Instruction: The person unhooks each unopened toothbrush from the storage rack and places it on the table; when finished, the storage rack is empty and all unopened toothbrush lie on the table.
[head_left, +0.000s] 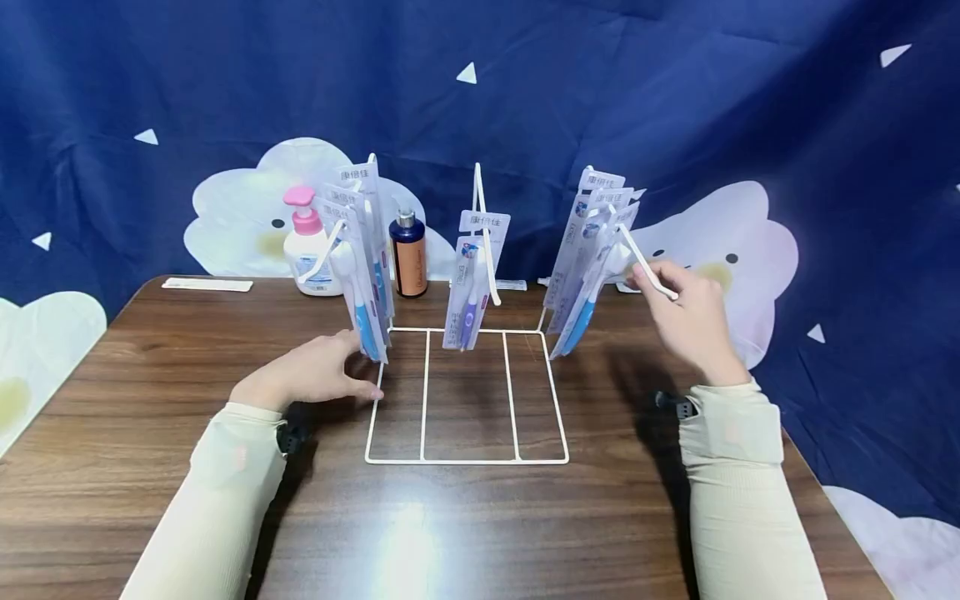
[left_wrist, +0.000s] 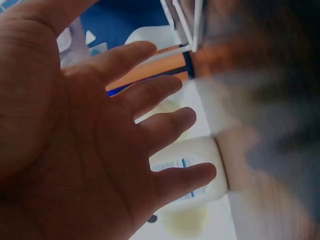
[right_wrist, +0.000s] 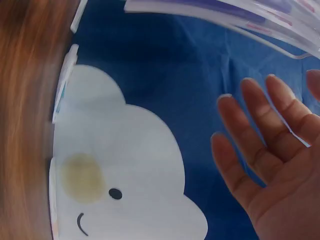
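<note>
Two hands are out over a brown wooden table (head_left: 150, 433). A white wire rack (head_left: 465, 400) stands in the middle of it, with three pegs sticking up. Toothbrush packs hang on each peg.

The left hand (head_left: 311, 373) rests flat on the table, just beside the rack's left edge and near the left packs (head_left: 363, 267). Its fingers are straight and spread, and it holds nothing.

The right hand (head_left: 686, 312) is up by the right peg (head_left: 647, 268), next to the right packs (head_left: 592, 258). Its fingers look straight and loose. I cannot tell if it touches the peg.

One purple pack (head_left: 472, 283) hangs in the middle. A pump bottle (head_left: 307, 246) and a dark bottle (head_left: 408, 254) stand behind the rack.
</note>
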